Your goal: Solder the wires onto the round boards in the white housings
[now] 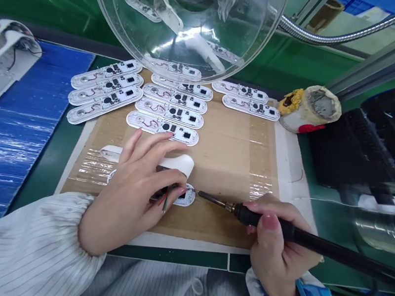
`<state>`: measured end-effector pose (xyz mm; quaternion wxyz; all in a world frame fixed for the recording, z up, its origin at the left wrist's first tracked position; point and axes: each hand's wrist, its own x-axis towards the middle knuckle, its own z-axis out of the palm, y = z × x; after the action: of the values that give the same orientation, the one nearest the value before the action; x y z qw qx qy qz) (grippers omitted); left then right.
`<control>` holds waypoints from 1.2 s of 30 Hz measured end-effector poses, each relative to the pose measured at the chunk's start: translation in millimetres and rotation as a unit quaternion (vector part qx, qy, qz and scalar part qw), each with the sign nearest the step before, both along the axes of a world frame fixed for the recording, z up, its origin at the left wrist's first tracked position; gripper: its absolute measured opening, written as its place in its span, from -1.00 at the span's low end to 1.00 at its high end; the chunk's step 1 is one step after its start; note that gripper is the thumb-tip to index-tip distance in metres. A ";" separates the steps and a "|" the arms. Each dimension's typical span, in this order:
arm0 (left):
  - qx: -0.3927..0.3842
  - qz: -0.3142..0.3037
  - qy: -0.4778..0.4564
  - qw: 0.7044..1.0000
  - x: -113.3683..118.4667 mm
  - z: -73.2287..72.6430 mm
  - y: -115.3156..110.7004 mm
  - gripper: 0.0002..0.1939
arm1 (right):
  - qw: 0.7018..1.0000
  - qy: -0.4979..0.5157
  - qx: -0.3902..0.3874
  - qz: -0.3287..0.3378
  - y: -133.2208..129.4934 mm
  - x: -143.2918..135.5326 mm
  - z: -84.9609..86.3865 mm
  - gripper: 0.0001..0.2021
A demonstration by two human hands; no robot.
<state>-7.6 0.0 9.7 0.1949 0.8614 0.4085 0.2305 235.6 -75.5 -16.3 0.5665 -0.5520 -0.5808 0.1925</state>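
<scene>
My right hand (281, 249) is wrapped round the black handle of a soldering iron (215, 201). The iron's tip meets, or nearly meets, the right end of a white circuit board (187, 197) lying on the cardboard. My left hand (138, 188) arches over that board and hides most of it. Its thumb and index finger are pinched together on thin red, green and dark wires (166, 199). Behind these fingers, a curved white plastic housing (182, 164) lies partly covered by the left hand.
Several similar boards (163, 125) lie in rows along the back of the cardboard mat (233, 158). A clear round shield (179, 25) hangs above them. A tip-cleaning pot (319, 110) and a black container (347, 147) stand right. White housings (4, 62) rest on a blue surface (15, 139) left.
</scene>
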 end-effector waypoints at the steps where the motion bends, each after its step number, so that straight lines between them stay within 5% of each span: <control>1: 0.001 0.001 -0.001 1.000 0.4 0.3 -0.1 -0.75 | 1.000 -0.002 -0.003 -0.001 0.1 -0.2 0.1 -0.87; 13: 0.029 0.009 0.013 0.999 4.2 -2.0 -3.0 -0.80 | 0.999 0.020 0.039 0.007 3.7 -1.9 0.0 -0.82; 36: 0.074 -0.022 -0.004 0.997 -0.1 -14.5 -0.9 -0.90 | 1.000 -0.003 -0.009 0.010 2.5 -1.0 2.7 -0.86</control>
<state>-7.7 -0.9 -4.8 0.1374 0.8811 0.3710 0.2589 234.6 -73.0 -13.6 0.5581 -0.5517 -0.5861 0.2018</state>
